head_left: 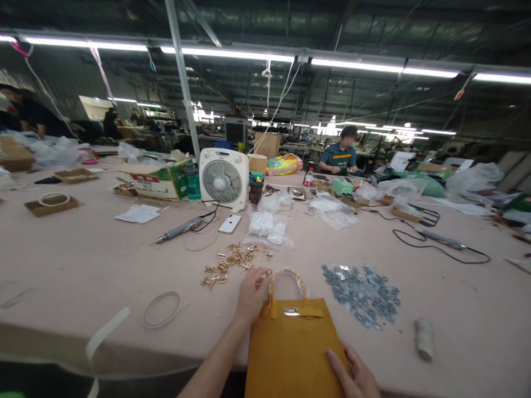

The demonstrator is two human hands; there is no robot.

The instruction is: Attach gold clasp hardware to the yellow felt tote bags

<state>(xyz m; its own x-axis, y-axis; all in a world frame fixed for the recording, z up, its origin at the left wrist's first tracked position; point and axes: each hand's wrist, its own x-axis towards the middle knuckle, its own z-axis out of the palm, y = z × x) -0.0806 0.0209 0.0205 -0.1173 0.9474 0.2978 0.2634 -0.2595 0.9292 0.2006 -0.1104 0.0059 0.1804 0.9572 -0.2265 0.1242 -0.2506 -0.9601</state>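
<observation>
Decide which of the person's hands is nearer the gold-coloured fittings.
Left. The left hand is beside the gold-coloured fittings; the right hand rests farther, on the mustard handbag.

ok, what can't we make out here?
Head view:
Yellow bag: bottom cut off by the lower edge.
Left hand: its own fingers hide whether it grips anything.
Right hand: wrist cut off, lower edge.
White papers: print too small to read.
Gray pieces: overlap hides the count.

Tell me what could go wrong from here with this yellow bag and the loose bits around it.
The gold fittings lie loose near the left hand, so a careless sweep might scatter them. The grey pieces are heaped loose to the right of the yellow bag; swinging the bag that way could spread them.
</observation>
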